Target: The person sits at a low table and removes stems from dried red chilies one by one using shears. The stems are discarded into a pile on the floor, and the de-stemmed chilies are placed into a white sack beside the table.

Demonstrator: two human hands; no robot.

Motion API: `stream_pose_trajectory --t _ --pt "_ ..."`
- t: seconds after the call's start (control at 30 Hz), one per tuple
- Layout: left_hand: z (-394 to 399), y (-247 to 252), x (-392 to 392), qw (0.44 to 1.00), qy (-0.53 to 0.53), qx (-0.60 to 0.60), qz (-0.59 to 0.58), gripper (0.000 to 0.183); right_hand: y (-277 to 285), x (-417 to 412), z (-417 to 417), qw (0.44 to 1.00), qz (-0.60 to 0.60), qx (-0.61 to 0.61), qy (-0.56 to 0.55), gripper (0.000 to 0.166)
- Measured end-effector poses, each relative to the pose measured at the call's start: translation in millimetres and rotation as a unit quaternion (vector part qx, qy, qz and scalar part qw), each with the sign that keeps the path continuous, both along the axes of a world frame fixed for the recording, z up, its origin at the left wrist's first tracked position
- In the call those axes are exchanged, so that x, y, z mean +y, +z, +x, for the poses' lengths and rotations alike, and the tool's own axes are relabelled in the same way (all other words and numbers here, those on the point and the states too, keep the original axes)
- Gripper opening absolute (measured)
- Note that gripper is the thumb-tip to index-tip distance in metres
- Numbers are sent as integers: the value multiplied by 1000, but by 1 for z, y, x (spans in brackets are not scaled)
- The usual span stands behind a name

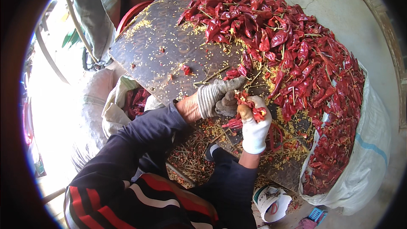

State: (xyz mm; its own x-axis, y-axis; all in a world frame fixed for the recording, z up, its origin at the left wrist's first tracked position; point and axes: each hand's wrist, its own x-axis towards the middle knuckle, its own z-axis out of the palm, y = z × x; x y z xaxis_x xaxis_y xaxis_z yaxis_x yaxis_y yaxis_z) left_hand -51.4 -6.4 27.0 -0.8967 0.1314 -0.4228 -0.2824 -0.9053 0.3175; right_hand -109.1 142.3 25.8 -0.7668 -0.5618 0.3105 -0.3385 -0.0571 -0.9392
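Note:
My right hand (257, 128), in a white glove with a stained thumb, grips torn dried red chili peppers (259, 113) that show pale seeds. Right beside it, my left hand (221, 97) wears a grey-striped knitted glove with dark, dirty fingertips. Its fingers curl near the torn peppers, and whether they pinch anything is hidden. Both hands are over a dark printed board (149, 60) strewn with yellow seeds. Loose pepper stems (212, 77) and a few red pods lie just beyond the left hand. A large heap of dried chili peppers (286, 44) spreads ahead and to the right.
A white woven sack (365, 165) full of peppers lies open at right. Another open sack (111, 111) with peppers stands at left. Stems and scraps (190, 152) cover the area below the board. A white tub (272, 202) and a blue slipper (317, 213) are near the bottom right.

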Motion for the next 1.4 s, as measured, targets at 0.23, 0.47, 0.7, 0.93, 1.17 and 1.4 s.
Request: stream_pose_trajectory --t 0.23,0.47,0.7,0.93,1.17,1.4 --pt "8 17 -22 980 18 195 -22 46 12 13 -8 908 -317 -263 77 45" --pt "6 10 -4 629 -226 365 -648 30 10 25 -18 894 -348 -274 64 36" --pt "-19 7 -9 480 -107 131 -861 49 0 23 -18 885 -310 -340 -74 20" --pt "-25 -4 -43 454 -68 129 -879 31 3 29 -23 856 -383 -344 -41 26" --pt "-38 -21 -38 341 -17 139 -930 23 3 24 -20 852 -363 -377 -11 16" --pt "-49 -20 -37 355 -29 94 -930 17 13 19 -15 883 -294 -363 -38 19"
